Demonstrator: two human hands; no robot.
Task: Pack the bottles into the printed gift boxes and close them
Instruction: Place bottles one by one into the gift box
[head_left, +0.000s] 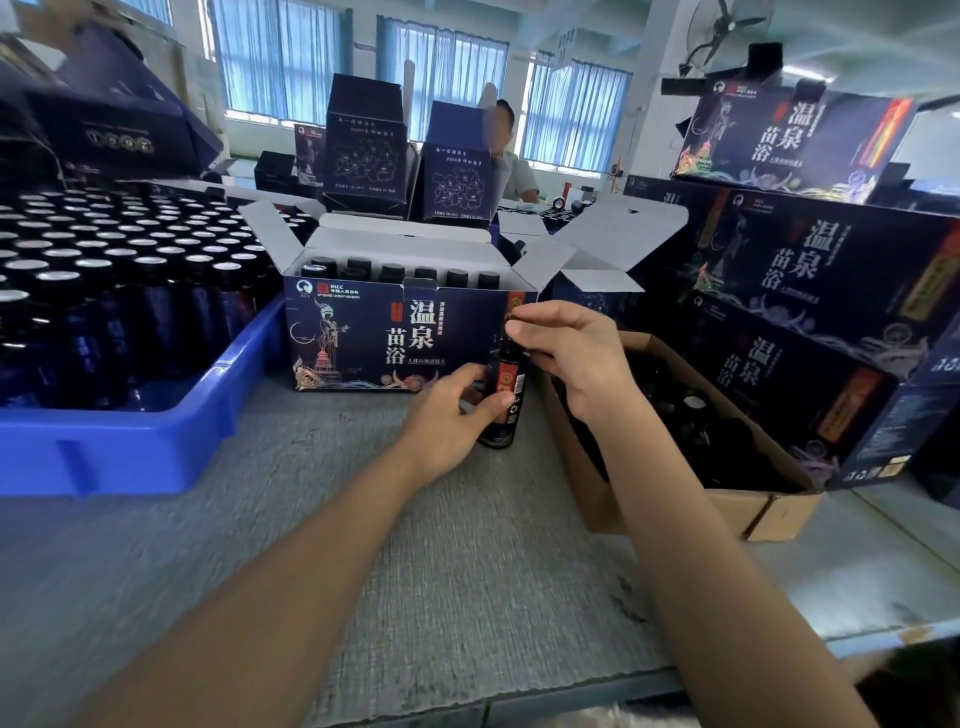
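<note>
A dark bottle (505, 395) with a red label stands upright on the grey table, just in front of the right corner of an open printed gift box (384, 338). My left hand (447, 415) grips the bottle's lower body. My right hand (566, 353) pinches its top between thumb and fingers. The gift box's white flaps stand open, and a row of several dark-capped bottles (405, 273) shows inside it.
A blue tray (156, 436) at the left holds many dark bottles with silver caps. A brown carton (727, 499) of dark bottles sits at the right. Closed printed boxes (810, 291) are stacked behind it. Upright open boxes (363, 150) and a seated person lie beyond.
</note>
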